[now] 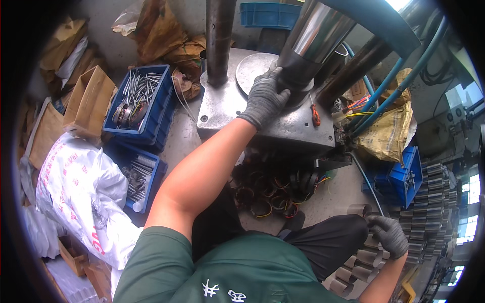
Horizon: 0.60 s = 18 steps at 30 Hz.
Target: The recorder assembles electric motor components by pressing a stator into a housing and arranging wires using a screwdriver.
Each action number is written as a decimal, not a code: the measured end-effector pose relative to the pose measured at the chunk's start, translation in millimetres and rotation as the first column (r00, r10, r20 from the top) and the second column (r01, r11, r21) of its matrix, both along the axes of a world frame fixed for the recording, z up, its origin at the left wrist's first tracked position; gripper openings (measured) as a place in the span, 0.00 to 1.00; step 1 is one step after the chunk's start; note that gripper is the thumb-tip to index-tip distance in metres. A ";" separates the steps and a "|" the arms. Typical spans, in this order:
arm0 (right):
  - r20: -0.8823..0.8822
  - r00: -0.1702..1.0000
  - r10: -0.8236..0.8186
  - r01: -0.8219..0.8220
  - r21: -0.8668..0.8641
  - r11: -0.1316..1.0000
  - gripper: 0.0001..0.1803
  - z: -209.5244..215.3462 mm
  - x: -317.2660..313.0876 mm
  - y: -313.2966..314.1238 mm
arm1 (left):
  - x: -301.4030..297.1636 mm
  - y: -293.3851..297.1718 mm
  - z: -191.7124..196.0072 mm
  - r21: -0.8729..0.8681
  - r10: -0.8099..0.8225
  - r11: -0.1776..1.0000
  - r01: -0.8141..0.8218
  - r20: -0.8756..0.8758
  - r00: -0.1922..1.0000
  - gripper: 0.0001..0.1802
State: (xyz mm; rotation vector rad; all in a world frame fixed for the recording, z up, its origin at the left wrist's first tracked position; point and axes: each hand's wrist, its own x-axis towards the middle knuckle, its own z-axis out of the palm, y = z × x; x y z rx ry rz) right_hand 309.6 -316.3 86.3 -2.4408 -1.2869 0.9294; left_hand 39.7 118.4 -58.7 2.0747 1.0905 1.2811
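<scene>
— Left gloved hand (263, 98)?
— Arm stretched forward, fingers wrapped around the shiny steel press cylinder (308, 45) above the grey metal base plate (227, 108).
— Right gloved hand (388, 233)?
— Low at the side, pinching a short grey metal tube (359, 209); similar tubes (359, 265) were stacked beneath.

Soft daylight, fisheye bending, dark vignetted rim.

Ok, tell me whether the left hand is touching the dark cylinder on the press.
Touching: the head view shows the left hand wrapped against the dark cylinder, no gap.
</scene>
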 end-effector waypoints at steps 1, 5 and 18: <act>-0.080 0.989 -0.122 0.125 0.039 0.991 0.15 3.8 -3.2 3.5 | -0.5 -0.1 1.1 0.000 0.001 1.000 -0.001 -0.001 1.000 0.39; 0.015 0.998 -0.058 0.053 0.234 0.971 0.16 4.2 3.3 2.4 | -0.7 5.3 0.7 -0.012 -0.034 0.999 0.034 0.006 0.999 0.38; 0.190 0.938 0.290 -0.278 -0.090 0.956 0.15 1.1 -1.6 6.7 | 0.6 2.9 1.3 0.030 -0.016 0.999 0.015 0.021 1.000 0.36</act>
